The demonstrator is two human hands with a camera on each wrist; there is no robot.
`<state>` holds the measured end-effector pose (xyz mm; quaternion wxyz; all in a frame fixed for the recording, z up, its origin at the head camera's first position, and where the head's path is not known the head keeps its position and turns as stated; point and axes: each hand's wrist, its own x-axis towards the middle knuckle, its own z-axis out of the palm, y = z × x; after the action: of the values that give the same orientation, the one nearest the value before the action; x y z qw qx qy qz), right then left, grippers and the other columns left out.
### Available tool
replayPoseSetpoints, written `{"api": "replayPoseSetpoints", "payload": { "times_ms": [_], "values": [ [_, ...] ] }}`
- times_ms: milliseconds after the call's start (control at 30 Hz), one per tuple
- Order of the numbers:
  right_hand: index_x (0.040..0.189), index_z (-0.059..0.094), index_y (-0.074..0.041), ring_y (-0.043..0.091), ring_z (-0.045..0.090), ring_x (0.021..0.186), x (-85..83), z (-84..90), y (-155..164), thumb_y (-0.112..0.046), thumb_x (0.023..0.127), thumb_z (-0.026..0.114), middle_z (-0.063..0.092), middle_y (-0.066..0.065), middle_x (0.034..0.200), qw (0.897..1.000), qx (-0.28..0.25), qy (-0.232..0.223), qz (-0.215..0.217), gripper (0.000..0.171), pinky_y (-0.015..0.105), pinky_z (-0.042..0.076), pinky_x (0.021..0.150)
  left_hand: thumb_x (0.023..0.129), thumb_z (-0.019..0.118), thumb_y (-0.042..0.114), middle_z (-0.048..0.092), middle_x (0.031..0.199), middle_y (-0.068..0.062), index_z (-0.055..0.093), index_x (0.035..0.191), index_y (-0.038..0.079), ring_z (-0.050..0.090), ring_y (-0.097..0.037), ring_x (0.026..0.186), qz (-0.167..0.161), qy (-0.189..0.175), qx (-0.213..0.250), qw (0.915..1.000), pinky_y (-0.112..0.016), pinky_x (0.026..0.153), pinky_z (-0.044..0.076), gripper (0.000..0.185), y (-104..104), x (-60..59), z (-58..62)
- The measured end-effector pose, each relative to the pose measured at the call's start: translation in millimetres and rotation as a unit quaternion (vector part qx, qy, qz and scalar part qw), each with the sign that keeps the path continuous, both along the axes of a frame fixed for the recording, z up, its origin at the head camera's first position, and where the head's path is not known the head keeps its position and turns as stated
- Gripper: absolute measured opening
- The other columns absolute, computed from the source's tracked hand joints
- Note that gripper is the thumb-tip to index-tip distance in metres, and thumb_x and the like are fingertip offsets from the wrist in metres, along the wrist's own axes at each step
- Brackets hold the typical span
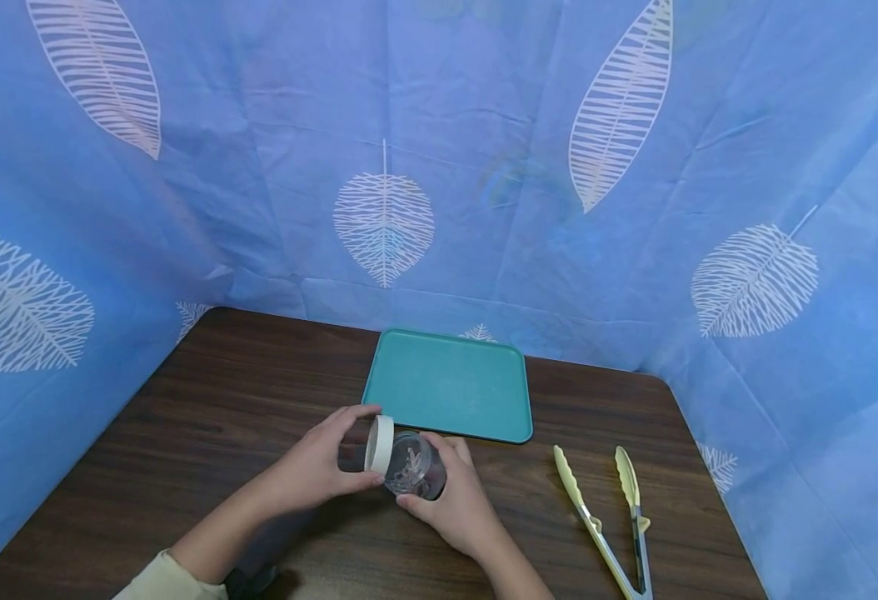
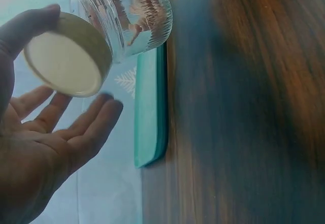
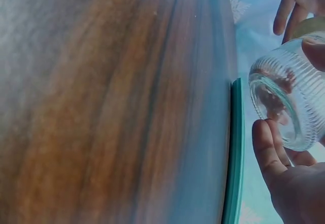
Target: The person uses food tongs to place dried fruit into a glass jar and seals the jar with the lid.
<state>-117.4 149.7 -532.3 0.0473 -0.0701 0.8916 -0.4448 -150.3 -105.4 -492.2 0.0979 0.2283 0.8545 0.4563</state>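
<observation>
Dark wood table (image 1: 221,417), blue leaf curtain (image 1: 484,125) on three sides. My right hand (image 1: 461,508) grips the ribbed glass jar (image 1: 415,467) on its side, just above the table. Left hand (image 1: 319,467) pinches the white lid (image 1: 379,443) at the jar's mouth, other fingers loose. Teal tray (image 1: 450,383) just behind; tongs (image 1: 611,517) to the right, near the table edge.

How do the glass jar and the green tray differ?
The jar is clear ribbed glass, while the tray is opaque teal. The jar is held on its side by the right hand; the tray lies flat on the table. The jar holds small bits; the tray looks bare.
</observation>
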Motion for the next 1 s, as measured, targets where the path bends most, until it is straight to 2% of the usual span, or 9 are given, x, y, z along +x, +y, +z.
{"api": "replayPoseSetpoints", "payload": {
  "times_ms": [233, 367, 567, 800, 1000],
  "values": [
    [0.160, 0.051, -0.025, 0.031, 0.055, 0.133, 5.3, 6.2, -2, -0.036, 0.083, 0.097, 0.048, 0.007, 0.145, 1.000, 0.005, 0.014, -0.008, 0.091, 0.060, 0.055, 0.107, 0.089, 0.092, 0.034, 0.055, 0.156, -0.015, 0.049, 0.160, 0.018, 0.070, -0.036, 0.128, -0.038, -0.016, 0.032, 0.9986, -0.036, 0.093, 0.067, 0.085, 4, -3.4, 4.7],
    [0.160, 0.052, -0.026, 0.031, 0.054, 0.134, 8.1, 10.6, -3, -0.034, 0.082, 0.098, 0.048, 0.006, 0.145, 0.999, 0.013, 0.032, -0.010, 0.091, 0.062, 0.054, 0.108, 0.087, 0.094, 0.035, 0.056, 0.157, -0.014, 0.051, 0.160, 0.018, 0.070, -0.034, 0.126, -0.054, -0.015, 0.028, 0.9980, -0.030, 0.091, 0.065, 0.086, 7, -4.0, 6.2],
    [0.159, 0.053, -0.026, 0.032, 0.055, 0.135, 12.0, 16.8, -3, -0.033, 0.081, 0.099, 0.047, 0.006, 0.146, 0.998, 0.028, 0.054, -0.007, 0.090, 0.062, 0.055, 0.108, 0.087, 0.094, 0.036, 0.054, 0.159, -0.013, 0.051, 0.160, 0.017, 0.068, -0.032, 0.126, -0.078, -0.014, 0.014, 0.9967, -0.028, 0.093, 0.064, 0.087, 10, -4.2, 8.8],
    [0.157, 0.055, -0.026, 0.031, 0.057, 0.133, 13.0, 19.7, -3, -0.034, 0.080, 0.099, 0.047, 0.006, 0.145, 0.997, 0.046, 0.059, -0.002, 0.089, 0.061, 0.057, 0.105, 0.086, 0.095, 0.033, 0.056, 0.154, -0.014, 0.051, 0.159, 0.020, 0.067, -0.032, 0.127, -0.087, -0.021, 0.011, 0.9960, -0.030, 0.094, 0.065, 0.086, 9, -5.2, 10.0],
    [0.157, 0.057, -0.019, 0.032, 0.058, 0.131, 12.2, 19.9, -2, -0.036, 0.079, 0.100, 0.047, 0.009, 0.145, 0.997, 0.053, 0.054, 0.004, 0.090, 0.059, 0.058, 0.103, 0.086, 0.095, 0.027, 0.057, 0.154, -0.012, 0.050, 0.160, 0.019, 0.068, -0.031, 0.126, -0.103, 0.000, -0.009, 0.9947, -0.028, 0.092, 0.065, 0.087, 8, -5.0, 11.2]
  ]
}}
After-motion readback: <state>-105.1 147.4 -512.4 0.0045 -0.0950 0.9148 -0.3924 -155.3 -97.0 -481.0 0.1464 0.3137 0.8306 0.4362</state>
